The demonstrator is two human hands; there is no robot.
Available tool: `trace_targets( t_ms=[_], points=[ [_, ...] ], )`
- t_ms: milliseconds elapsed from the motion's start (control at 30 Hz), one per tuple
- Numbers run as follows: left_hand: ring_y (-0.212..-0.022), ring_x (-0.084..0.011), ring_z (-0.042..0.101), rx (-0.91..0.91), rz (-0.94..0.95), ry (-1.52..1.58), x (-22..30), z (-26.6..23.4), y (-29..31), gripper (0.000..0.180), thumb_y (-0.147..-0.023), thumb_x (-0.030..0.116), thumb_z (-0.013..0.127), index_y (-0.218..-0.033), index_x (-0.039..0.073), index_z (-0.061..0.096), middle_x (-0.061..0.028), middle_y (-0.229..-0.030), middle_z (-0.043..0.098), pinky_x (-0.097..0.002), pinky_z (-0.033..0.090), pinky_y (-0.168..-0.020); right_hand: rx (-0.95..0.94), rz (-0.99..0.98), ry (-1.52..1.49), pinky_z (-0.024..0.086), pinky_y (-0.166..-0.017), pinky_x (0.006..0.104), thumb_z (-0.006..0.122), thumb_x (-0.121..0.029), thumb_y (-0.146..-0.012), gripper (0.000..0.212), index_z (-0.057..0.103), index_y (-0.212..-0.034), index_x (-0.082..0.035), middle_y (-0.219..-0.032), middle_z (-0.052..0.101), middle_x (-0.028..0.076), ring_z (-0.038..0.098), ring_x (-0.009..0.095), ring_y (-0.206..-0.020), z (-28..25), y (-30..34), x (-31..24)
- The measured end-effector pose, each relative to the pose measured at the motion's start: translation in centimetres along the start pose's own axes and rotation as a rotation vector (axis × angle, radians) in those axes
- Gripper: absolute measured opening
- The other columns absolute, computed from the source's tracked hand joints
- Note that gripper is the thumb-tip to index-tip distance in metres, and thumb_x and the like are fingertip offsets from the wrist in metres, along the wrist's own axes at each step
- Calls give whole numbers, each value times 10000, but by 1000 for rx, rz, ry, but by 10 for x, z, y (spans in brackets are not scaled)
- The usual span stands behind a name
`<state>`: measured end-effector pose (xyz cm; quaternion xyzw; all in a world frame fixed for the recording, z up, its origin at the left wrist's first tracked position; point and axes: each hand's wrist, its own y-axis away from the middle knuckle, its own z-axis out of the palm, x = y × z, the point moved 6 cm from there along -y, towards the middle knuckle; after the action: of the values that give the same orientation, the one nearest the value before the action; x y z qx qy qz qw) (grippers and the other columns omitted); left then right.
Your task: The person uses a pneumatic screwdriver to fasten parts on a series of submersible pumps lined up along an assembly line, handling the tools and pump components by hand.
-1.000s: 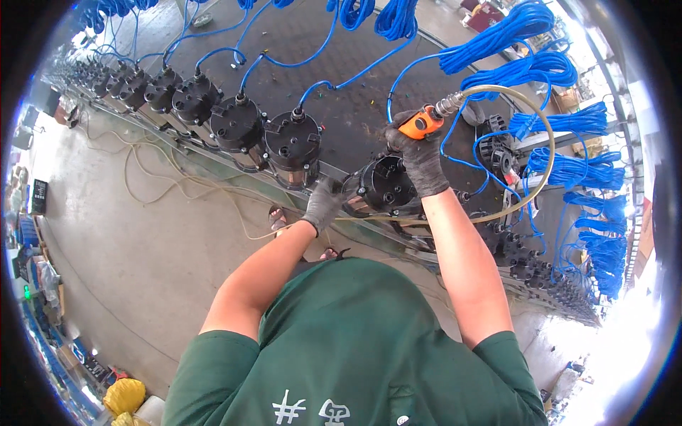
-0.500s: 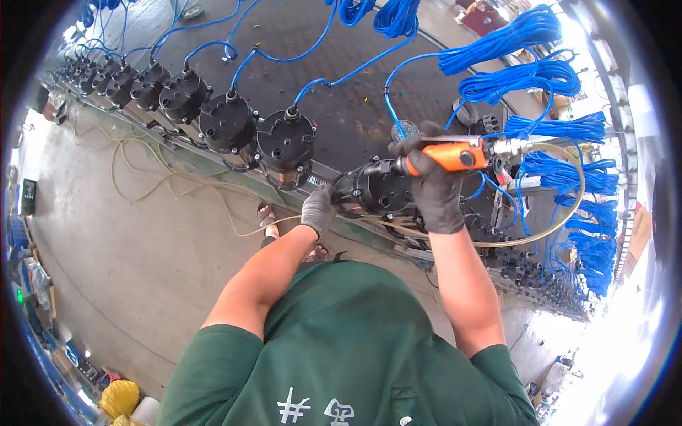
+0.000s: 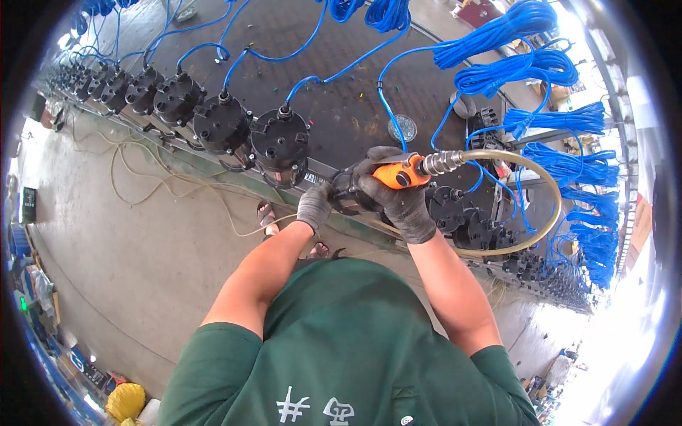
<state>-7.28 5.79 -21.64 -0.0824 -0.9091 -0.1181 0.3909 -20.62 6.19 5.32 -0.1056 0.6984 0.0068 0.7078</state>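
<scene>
Orange pneumatic screwdriver (image 3: 399, 175) lies gripped in my right hand (image 3: 398, 202), long axis pointing toward nine o'clock at the black pump (image 3: 346, 192) my left hand (image 3: 314, 206) clasps at the counter (image 3: 341, 106) edge.

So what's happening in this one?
A person in grey gloves stands at a long bench lined with black pump bodies on blue cables. The right hand grips an orange air tool fed by a tan hose, laid sideways against a pump. The left hand steadies that pump from the near side.
</scene>
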Motion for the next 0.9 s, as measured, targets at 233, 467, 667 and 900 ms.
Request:
trace_targets(
  t_ms=[233, 467, 667, 900],
  points=[
    [-988, -423, 677, 14, -5, 49, 3, -1, 3, 267, -840, 102, 674, -1106, 73, 678, -229, -1031, 705, -499, 538, -862, -30, 73, -33, 557, -877, 303, 813, -45, -785, 386, 625, -1119, -79, -996, 693, 20, 668, 133, -928, -1, -7, 12],
    [-987, -393, 693, 70, 63, 278, -22, 33, -4, 395, -822, 213, 756, -1159, 32, 658, -217, -1024, 713, -457, 545, -890, -108, 78, -18, 555, -858, 305, 821, -33, -783, 415, 618, -1143, -71, -1009, 680, 14, 660, 124, -942, 13, -10, -2],
    [-1131, -336, 632, 212, 253, 491, 65, -38, 22, 801, -705, 263, 901, -1349, 27, 489, -172, -1209, 619, -430, 525, -972, -13, -20, 56, 560, -843, 311, 818, -20, -777, 372, 617, -1086, -73, -989, 673, 7, 662, 125, -933, -4, -11, 7],
    [-1325, -216, 491, 22, 296, 774, 133, -71, 31, 967, -755, 77, 883, -1501, 87, 269, -84, -1444, 438, -368, 454, -1110, -23, -21, 22, 560, -827, 305, 798, -20, -776, 358, 626, -1088, -60, -974, 687, 7, 670, 132, -890, -2, -14, 9]
  ],
)
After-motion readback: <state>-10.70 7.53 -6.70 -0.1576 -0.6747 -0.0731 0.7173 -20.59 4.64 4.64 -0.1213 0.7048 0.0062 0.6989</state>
